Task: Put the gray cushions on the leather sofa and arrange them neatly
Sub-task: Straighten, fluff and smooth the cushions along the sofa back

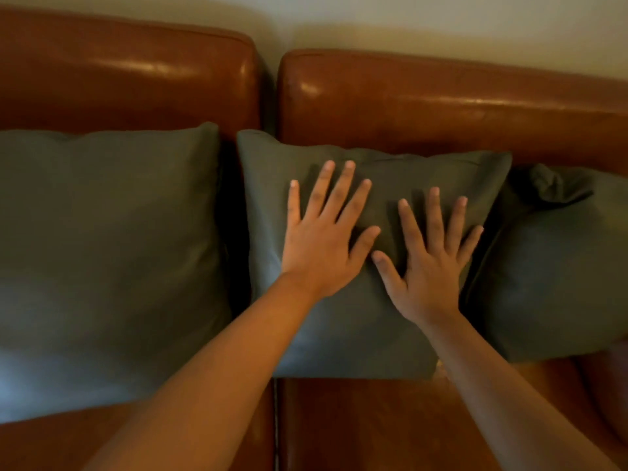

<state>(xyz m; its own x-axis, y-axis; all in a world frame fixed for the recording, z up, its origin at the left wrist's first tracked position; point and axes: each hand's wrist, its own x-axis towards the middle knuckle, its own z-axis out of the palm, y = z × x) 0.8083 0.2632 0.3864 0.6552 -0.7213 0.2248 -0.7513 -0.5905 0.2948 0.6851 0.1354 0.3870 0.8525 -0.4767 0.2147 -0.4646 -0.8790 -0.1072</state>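
Seat of leather sofa (356, 426) nearest, bare leather. Left hand (323, 246) and right hand (431, 266) laid flat, fingers spread, nothing gripped, pressed side by side on middle cushion (306, 334), which is propped against the backrest. Risk judged: too hard a push and the slack filling could be dented or the cushion slid on slick leather, skewing the row. Left cushion (108, 260) just beside, a dark gap between. Right cushion (557, 266) tucked partly behind the middle one, its top corner crumpled; straightening is hindered by that overlap. Wall (407, 22) farthest.
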